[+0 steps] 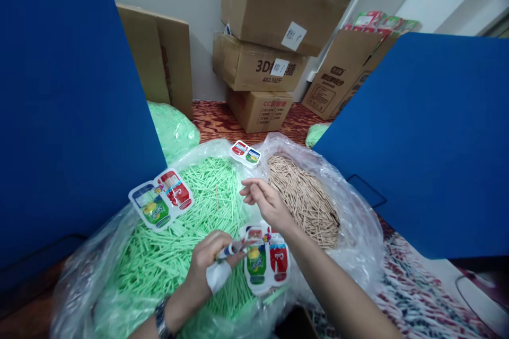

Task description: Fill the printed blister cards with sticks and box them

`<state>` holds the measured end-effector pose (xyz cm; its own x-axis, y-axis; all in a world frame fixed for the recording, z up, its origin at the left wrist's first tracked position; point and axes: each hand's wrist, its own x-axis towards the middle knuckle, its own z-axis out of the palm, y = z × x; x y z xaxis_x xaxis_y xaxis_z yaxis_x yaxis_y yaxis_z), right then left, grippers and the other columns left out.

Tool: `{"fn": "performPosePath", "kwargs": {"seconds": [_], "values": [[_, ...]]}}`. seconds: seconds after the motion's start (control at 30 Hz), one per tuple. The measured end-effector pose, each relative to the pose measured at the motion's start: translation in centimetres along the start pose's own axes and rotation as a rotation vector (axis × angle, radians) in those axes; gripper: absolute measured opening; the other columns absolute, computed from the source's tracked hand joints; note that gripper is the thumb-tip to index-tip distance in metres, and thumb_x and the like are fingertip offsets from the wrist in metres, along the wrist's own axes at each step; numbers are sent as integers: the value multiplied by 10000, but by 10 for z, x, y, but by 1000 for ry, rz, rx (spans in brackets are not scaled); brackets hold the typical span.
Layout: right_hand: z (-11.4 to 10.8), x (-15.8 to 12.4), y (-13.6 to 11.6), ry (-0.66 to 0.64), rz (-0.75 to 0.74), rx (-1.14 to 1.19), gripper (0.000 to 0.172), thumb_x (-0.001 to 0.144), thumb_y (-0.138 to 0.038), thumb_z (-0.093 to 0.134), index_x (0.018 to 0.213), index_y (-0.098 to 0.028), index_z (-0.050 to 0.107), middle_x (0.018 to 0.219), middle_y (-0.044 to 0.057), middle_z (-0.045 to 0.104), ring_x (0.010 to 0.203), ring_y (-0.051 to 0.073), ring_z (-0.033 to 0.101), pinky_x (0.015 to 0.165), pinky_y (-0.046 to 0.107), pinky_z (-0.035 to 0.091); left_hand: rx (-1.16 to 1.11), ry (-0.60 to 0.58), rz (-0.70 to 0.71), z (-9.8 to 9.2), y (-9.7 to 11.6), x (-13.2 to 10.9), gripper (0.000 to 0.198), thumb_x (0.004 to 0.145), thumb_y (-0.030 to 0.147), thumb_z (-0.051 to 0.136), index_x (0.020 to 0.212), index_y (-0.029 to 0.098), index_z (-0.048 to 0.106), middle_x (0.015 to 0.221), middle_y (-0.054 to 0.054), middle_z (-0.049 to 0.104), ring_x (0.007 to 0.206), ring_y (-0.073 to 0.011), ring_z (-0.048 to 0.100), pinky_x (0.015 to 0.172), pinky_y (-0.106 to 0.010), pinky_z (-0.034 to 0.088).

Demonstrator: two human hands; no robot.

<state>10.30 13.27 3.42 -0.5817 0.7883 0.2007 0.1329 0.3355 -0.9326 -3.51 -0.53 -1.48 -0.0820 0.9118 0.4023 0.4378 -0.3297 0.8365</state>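
Observation:
My left hand [210, 265], with a white bandage on one finger, is closed on the top edge of a printed plastic candy tray [265, 262] showing soda bottles. It hovers over a clear bag full of green sticks [191, 222]. My right hand [264, 201] reaches forward above the seam between the green sticks and a bag of tan sticks [308, 198]. Its fingers are curled in a pinch; what they hold is too small to make out. Another printed tray [162, 198] lies on the green sticks at left, and a smaller one [245, 152] sits at the far rim.
Blue boards stand on the left [67, 106] and right [429, 137]. Cardboard boxes [270, 37] are stacked against the back wall. More bagged green sticks [173, 127] lie behind. A patterned cloth [413, 286] covers the table at the right.

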Motion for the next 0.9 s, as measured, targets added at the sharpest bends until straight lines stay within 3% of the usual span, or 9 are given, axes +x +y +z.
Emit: {"fn": "performPosePath", "kwargs": {"seconds": [0.13, 0.2, 0.3, 0.4, 0.53, 0.63, 0.7, 0.8, 0.9], "values": [[23, 25, 23, -204, -48, -491, 152, 901, -287, 479, 875, -201, 601, 816, 18, 649, 748, 144, 597, 718, 261, 436, 24, -1, 25, 1, 1, -13, 68, 796, 195, 657, 749, 170, 616, 705, -27, 638, 639, -152, 599, 592, -244, 467], [43, 37, 32, -270, -15, -692, 98, 872, -248, 511, 907, -196, 586, 852, 34, 653, 797, 162, 602, 750, 269, 424, 39, 41, 1, 0, -1, -17, 87, 797, 210, 659, 739, 172, 608, 690, -22, 629, 628, -150, 594, 588, -245, 468], [69, 49, 41, -295, 43, -783, 209, 814, -217, 564, 1019, -181, 545, 909, 75, 652, 811, 198, 608, 742, 299, 424, 60, 90, -15, -4, -5, -18, 101, 786, 219, 674, 732, 170, 604, 681, -16, 621, 606, -142, 586, 574, -237, 462], [78, 54, 45, -308, 56, -792, 313, 798, -134, 520, 1106, -188, 507, 924, 74, 646, 809, 199, 606, 746, 308, 421, 83, 115, -50, -10, -8, -18, 94, 792, 224, 666, 734, 170, 615, 670, -11, 609, 593, -137, 577, 566, -232, 455], [58, 48, 29, -253, -8, -533, 510, 838, -159, 486, 1324, -237, 353, 769, -17, 593, 708, 150, 575, 714, 275, 432, 83, 156, -159, -14, -16, -19, 102, 788, 255, 666, 751, 162, 647, 658, -7, 599, 565, -133, 565, 546, -229, 450], [33, 31, -2, -25, -101, -55, 490, 891, -253, 464, 1358, -289, 316, 762, -31, 530, 650, 124, 537, 632, 256, 441, 53, 174, -205, -13, -23, -20, 117, 776, 269, 675, 760, 153, 668, 663, -14, 620, 560, -137, 566, 549, -238, 453], [22, 15, -24, 99, -141, 112, 467, 874, -258, 519, 1312, -312, 365, 756, -32, 517, 666, 126, 535, 635, 263, 449, 13, 169, -243, -11, -26, -20, 126, 775, 273, 677, 794, 149, 680, 689, -25, 643, 591, -149, 586, 571, -248, 464], [16, -8, -41, 134, -206, 130, 451, 849, -203, 569, 1244, -343, 403, 793, -25, 546, 705, 136, 554, 674, 294, 472, -35, 160, -282, -11, -26, -17, 146, 777, 276, 676, 833, 141, 687, 734, -43, 667, 635, -165, 608, 600, -261, 479], [19, -21, -42, 72, -311, -35, 422, 843, -163, 568, 1209, -339, 453, 878, 1, 587, 821, 166, 582, 786, 370, 485, -63, 146, -288, -12, -22, -14, 141, 776, 272, 675, 824, 140, 687, 745, -47, 667, 641, -165, 603, 602, -262, 481]]}}
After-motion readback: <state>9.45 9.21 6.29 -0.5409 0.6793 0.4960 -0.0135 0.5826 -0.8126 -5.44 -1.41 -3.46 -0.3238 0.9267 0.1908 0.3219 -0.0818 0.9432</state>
